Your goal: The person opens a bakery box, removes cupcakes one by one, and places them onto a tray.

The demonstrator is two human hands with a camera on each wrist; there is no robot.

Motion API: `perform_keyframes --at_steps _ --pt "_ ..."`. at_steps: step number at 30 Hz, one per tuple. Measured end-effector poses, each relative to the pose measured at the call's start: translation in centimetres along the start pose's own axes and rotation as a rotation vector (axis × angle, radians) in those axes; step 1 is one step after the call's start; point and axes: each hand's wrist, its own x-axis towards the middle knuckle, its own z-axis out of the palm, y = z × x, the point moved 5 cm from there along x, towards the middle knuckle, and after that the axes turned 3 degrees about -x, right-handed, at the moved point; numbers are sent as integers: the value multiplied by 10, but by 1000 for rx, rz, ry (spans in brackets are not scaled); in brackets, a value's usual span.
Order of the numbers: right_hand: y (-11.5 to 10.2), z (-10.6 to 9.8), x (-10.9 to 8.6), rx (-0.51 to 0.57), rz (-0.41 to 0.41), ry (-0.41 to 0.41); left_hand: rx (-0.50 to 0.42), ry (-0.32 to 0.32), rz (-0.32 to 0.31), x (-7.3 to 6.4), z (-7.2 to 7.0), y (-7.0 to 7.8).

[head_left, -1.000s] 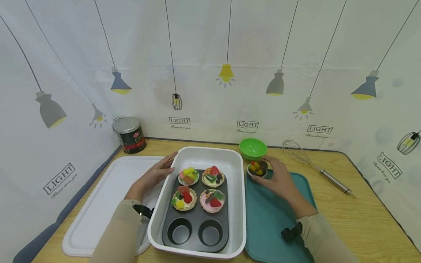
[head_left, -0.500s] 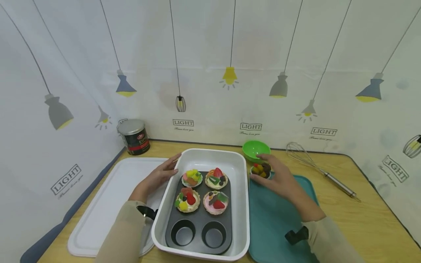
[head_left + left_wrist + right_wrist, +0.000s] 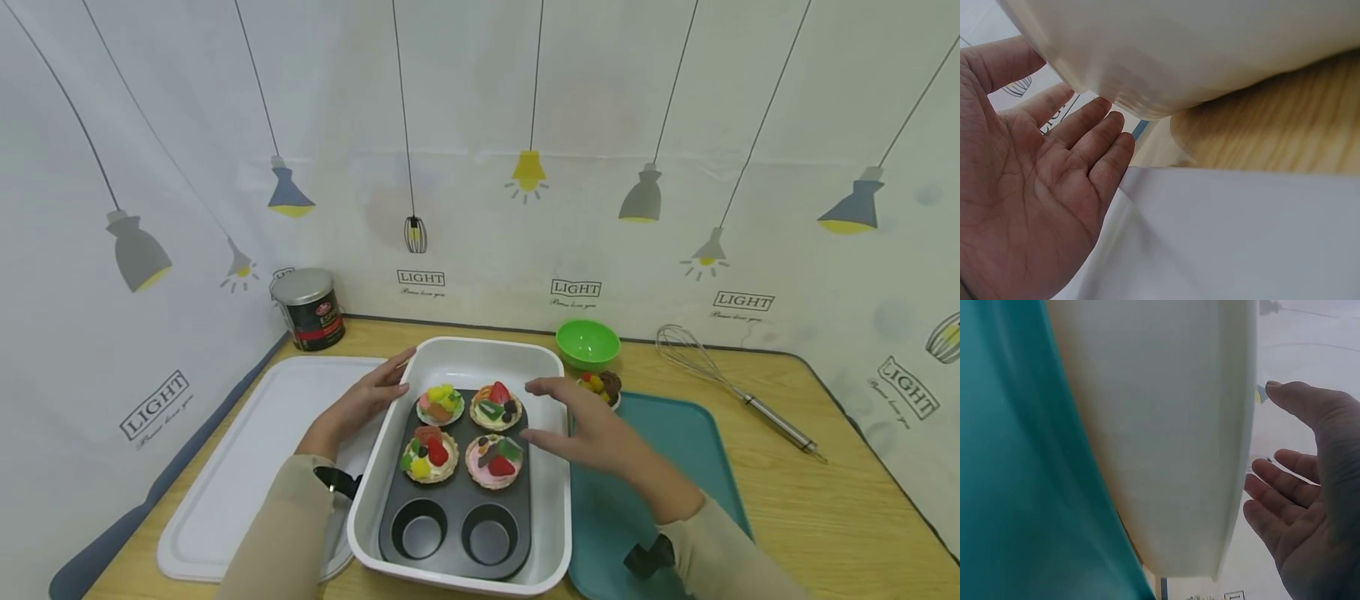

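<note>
Inside a deep white basin [image 3: 551,500] lies a dark muffin tin [image 3: 454,500]. Fruit-topped tarts fill its back and middle cups, among them a pink tart [image 3: 494,461] and a kiwi-and-strawberry tart [image 3: 495,406]; the two front cups hold nothing. My left hand [image 3: 365,404] is at the basin's left wall, its fingers loosely extended against the side near the rim. Above the basin's right rim, my right hand [image 3: 592,425] has thumb and fingers spread, holding nothing. Partly hidden behind it, another fruit tart [image 3: 603,385] sits by the teal tray [image 3: 675,442].
A green bowl [image 3: 588,343] stands at the back, with a whisk [image 3: 738,392] to its right. On the left lies a white tray [image 3: 247,467], and a black tin with a silver lid [image 3: 311,310] stands behind it. A printed curtain borders the table.
My right hand has left the fruit tart by the green bowl and moved left over the basin's rim, leaving that tart behind. My left hand stays at the basin's left side.
</note>
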Motion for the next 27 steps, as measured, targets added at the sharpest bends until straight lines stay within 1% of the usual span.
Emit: perform_keyframes --at_steps 1,3,6,9,11,15,18,22,27 --pt "-3 3 1 18 -25 -9 1 -1 -2 0 0 0" --pt "-8 10 2 42 -46 -35 0 -1 -6 0 0 0" --pt "-13 20 3 79 -47 -91 3 0 -6 0 -1 -1" --pt "-14 30 3 88 -14 -147 4 -1 -4 0 -1 -1" --pt "-16 36 2 81 -1 -168 2 -2 -4 1 -1 -2" --pt "-18 42 -1 41 30 -188 4 3 -11 1 -2 -3" --pt "-19 45 -2 -11 56 -200 10 12 -19 2 -3 -3" --pt "-18 47 -2 -69 98 -236 13 12 -20 2 -4 -3" --pt "-18 50 -3 -124 115 -260 2 12 -32 3 -3 -4"
